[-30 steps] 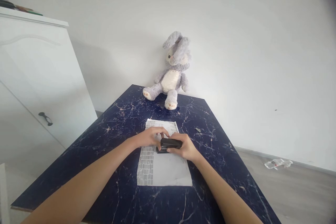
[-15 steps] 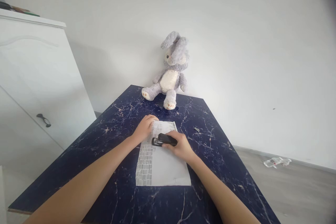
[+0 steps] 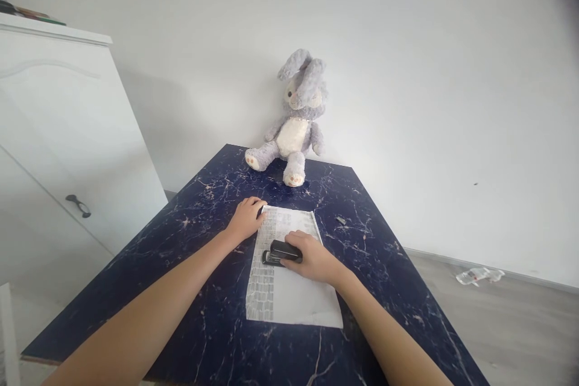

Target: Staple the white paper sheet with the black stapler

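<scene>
2 arms (image 3: 181, 292) fwd: L hand (image 3: 246, 218) unclenched at far-L paper (image 3: 305, 298) corner, R hand (image 3: 315, 258) wrapped around stapler (image 3: 286, 249)

Two hands (image 3: 315, 258), one stapler (image 3: 286, 249), one visible paper sheet (image 3: 305, 301) — one plush rabbit (image 3: 293, 136), one table (image 3: 219, 319)

The black stapler (image 3: 284, 251) lies level over the paper, just toward eleven o'clock of the sheet's middle, its nose at nine o'clock and its gripped end at three. Its upper arm stands apart from the base at the nose; whether the base touches the sheet is unclear. The white paper (image 3: 296, 295) lies mostly flat on the bench (image 3: 217, 338), grey brick-like print along its nine o'clock side.
</scene>
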`<state>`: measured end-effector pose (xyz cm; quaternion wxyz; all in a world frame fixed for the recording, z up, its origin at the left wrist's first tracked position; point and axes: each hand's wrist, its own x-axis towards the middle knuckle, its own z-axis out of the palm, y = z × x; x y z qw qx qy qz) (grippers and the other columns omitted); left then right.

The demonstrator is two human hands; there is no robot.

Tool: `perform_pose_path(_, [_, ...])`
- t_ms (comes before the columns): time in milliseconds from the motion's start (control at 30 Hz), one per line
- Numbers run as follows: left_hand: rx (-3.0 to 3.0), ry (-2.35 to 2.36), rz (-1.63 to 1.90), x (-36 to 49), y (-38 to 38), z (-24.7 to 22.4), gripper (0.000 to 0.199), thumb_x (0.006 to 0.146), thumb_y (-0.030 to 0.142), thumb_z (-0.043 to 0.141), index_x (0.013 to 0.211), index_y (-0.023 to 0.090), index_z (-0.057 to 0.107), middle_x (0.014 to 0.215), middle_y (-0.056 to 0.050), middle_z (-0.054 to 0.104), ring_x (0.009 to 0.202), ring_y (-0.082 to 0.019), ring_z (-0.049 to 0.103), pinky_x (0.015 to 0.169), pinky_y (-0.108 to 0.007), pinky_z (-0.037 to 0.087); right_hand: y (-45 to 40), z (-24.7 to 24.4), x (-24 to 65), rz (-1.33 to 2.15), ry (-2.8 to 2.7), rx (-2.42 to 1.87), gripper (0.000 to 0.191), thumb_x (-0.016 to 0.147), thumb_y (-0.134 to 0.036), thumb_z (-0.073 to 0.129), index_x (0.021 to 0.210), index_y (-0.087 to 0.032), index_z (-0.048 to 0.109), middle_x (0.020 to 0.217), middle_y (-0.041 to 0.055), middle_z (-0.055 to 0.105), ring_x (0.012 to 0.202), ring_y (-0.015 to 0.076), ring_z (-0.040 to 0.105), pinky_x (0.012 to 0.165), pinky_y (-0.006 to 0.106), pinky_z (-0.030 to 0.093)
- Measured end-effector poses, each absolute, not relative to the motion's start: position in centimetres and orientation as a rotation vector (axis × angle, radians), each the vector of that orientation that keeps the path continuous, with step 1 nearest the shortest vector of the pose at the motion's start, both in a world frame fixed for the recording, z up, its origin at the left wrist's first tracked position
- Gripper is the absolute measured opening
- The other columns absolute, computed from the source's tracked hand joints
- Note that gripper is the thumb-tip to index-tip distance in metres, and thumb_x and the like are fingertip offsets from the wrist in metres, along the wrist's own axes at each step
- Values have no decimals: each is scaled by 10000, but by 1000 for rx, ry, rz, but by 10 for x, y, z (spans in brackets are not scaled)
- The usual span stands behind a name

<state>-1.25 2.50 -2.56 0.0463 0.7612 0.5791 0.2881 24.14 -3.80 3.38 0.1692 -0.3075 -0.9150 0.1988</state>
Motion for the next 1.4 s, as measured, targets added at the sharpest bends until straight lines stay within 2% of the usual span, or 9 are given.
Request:
perform_pose_path(233, [2422,1823,733,-5,18,-22,484,921,418,607,1359,216,575,1229,-132,566,1163,-315,521,1019,-463,400,-36,32,246,569,-2629,-863,271,887,-312,688,805,-211,450,819,6,541,780,172,498,666,278,361])
perform_pose_path(400, [2486,1802,661,2,12,-14,383,948,341,561,1319,252,592,1109,-108,565,1078,-301,535,924,-438,423,-36,32,246,575,-2631,-837,219,893,-301,678,861,-211,481,845,11,553,796,175,509,669,277,364])
perform_pose_path(500, [2496,1765,659,3,11,-13,307,963,284,519,1251,252,621,1096,-97,571,1059,-285,542,912,-428,415,-36,33,245,596,-2634,-831,202,895,-291,672,878,-210,488,851,10,554,781,168,510,656,272,365])
perform_pose_path(700, [2469,1725,694,2,14,-18,297,965,191,460,1189,239,648,1090,-91,567,1038,-264,559,905,-418,404,-36,32,247,596,-2641,-831,208,897,-287,668,845,-207,483,849,12,554,771,163,515,652,269,368])
perform_pose_path(967, [2396,1669,789,-2,18,-19,276,980,243,477,1187,271,658,1076,-71,563,1051,-249,575,925,-406,412,-37,39,251,620,-2671,-842,204,892,-277,654,813,-208,480,837,14,560,777,169,513,674,279,378])
perform_pose_path(1133, [2293,1658,896,-4,19,-19,262,1006,279,449,1191,267,634,1093,-63,554,1056,-239,584,942,-411,425,-50,47,288,642,-2737,-941,198,886,-287,654,812,-206,489,841,17,568,778,173,519,682,284,392])
perform_pose_path(1233, [2275,1649,921,-5,21,-21,243,992,271,478,1172,277,641,1094,-57,549,1010,-230,596,947,-419,427,-68,44,323,668,-2708,-1064,197,920,-352,626,849,-205,516,862,30,582,785,183,530,690,295,411])
perform_pose_path(1300, [2259,1637,935,-5,22,-23,237,988,266,482,1158,279,647,1090,-54,547,989,-223,600,947,-417,430,-77,40,344,714,-2653,-1119,281,939,-477,601,890,-206,545,878,43,600,776,194,542,691,310,436])
perform_pose_path(1400, [2195,1600,981,-7,25,-24,234,985,261,477,1134,276,657,1061,-47,544,952,-210,599,930,-402,440,-67,33,362,718,-2435,-1127,473,1000,-634,369,1044,-220,594,1028,91,645,906,248,601,794,375,499])
